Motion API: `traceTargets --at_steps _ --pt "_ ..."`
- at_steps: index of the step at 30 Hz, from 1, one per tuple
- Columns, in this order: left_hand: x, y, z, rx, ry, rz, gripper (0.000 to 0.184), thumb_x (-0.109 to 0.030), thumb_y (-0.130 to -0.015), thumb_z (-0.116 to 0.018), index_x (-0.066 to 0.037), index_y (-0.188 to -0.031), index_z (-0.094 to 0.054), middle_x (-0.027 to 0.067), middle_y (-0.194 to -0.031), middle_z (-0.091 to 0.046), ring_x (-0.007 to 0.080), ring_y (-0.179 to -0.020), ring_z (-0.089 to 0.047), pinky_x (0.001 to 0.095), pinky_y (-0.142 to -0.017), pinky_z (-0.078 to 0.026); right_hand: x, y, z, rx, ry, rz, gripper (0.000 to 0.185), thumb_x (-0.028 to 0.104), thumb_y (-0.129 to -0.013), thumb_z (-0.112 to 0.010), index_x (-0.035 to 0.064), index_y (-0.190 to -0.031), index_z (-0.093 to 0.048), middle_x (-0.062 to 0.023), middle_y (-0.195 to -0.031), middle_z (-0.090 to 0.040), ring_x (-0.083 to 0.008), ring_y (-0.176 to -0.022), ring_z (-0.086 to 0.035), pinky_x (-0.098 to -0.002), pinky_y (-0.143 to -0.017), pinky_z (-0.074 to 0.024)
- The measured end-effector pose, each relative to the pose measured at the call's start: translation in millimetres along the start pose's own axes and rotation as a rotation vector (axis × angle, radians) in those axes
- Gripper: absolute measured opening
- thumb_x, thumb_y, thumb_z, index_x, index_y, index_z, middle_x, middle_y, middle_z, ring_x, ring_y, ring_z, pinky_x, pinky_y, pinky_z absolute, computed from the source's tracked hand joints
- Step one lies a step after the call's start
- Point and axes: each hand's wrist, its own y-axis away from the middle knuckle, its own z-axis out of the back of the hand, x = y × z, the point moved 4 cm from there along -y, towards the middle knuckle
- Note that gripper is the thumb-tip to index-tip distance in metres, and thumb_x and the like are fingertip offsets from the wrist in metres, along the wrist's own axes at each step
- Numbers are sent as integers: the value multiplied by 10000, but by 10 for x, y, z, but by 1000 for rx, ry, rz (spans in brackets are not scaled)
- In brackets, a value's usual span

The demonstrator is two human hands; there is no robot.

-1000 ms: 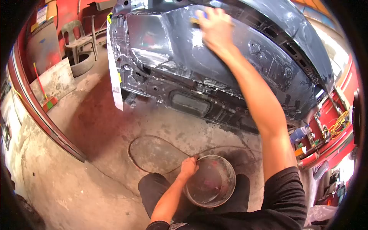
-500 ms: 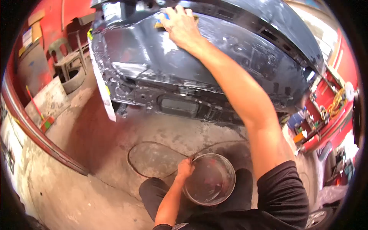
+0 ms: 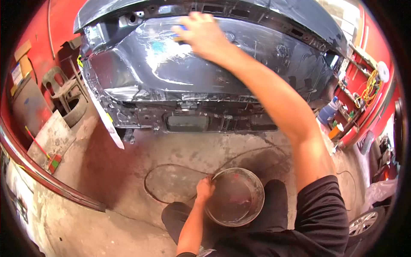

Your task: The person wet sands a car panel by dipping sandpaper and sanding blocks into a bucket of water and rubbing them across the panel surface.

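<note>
My right hand reaches up to a dark grey car trunk lid. The fingers curl over a yellow and blue sponge-like pad, mostly hidden beneath the palm, pressed against the wet, shiny panel. A whitish smear with a bluish patch lies on the paint just left of that hand. Down between my knees, my left hand is closed on the rim of a round bucket. The bucket holds murky liquid. A thin dark hose loops on the floor beside it.
A plastic chair and a tire stand at the left, near a red-handled broom. Shelving with a blue jug and a coiled yellow cord lines the right wall. A car wheel shows at lower right.
The view has shifted, showing more of the trunk lid's top. My right hand has moved slightly over the panel, and the whitish smear now shows beside it. My left hand stays on the bucket rim.
</note>
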Motion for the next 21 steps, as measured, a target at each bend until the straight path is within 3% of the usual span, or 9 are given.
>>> traceTargets --at_steps 3,6,7,9,12,13,15,18,21 --pt "14 -15 -74 20 23 27 317 -244 -935 -673 -137 -1232 -696 191 -1017 -744 417 -980 -702 542 -846 -551 -470 660 378 -111 33 -50 439 54 -753 -721 101 -1188 -691 -121 -1197 -643 -335 -1078 -613 -475 -855 -496" --pt "6 -6 -56 15 27 11 316 -247 -932 -676 -136 -1227 -696 190 -1024 -740 417 -990 -696 538 -851 -548 -304 555 172 -6 134 -211 488 121 -761 -749 120 -1244 -679 -97 -1234 -623 -326 -1136 -579 -507 -891 -470" --pt "17 -3 -76 12 6 -6 316 -248 -932 -677 -136 -1227 -696 192 -1029 -738 418 -992 -693 536 -853 -546 -196 429 55 -55 121 -198 424 107 -775 -729 103 -1198 -703 -111 -1226 -622 -326 -1138 -578 -506 -899 -463" --pt "53 13 -80 6 -2 -13 321 -248 -928 -679 -134 -1228 -695 196 -1032 -734 420 -991 -689 533 -857 -544 -7 144 -30 -64 82 -141 532 90 -739 -757 115 -1263 -668 -124 -1200 -641 -336 -1134 -591 -482 -917 -488" --pt "76 14 -107 1 22 -24 330 -242 -919 -685 -128 -1229 -692 199 -1024 -728 424 -982 -684 534 -857 -542 -77 165 92 23 14 6 543 86 -719 -776 110 -1250 -668 -118 -1187 -642 -333 -1152 -586 -481 -922 -490" --pt "91 33 -112 -6 14 -31 330 -240 -918 -685 -124 -1226 -691 198 -1020 -727 426 -977 -684 536 -855 -541 -186 366 193 12 2 36 544 88 -693 -793 107 -1226 -681 -115 -1222 -638 -334 -1162 -585 -480 -933 -487" --pt "80 39 -118 -4 7 -30 332 -238 -912 -689 -117 -1222 -689 195 -1012 -724 431 -971 -681 537 -852 -540 -333 791 374 0 20 -9 438 83 -759 -733 128 -1195 -731 -84 -1273 -626 -309 -1183 -572 -476 -946 -463" --pt "34 10 -101 8 3 7 337 -236 -903 -697 -108 -1214 -687 193 -1003 -723 439 -969 -677 536 -849 -541 -75 648 211 -29 -31 -38 468 89 -677 -791 101 -1136 -704 -110 -1300 -622 -331 -1174 -582 -482 -941 -486" --pt "25 21 -69 11 37 17 332 -227 -892 -702 -97 -1197 -694 199 -1001 -728 442 -970 -679 533 -846 -544 443 132 -35 -2 -160 23 361 71 -685 -783 101 -1038 -713 -105 -1296 -626 -331 -1198 -579 -494 -947 -487"
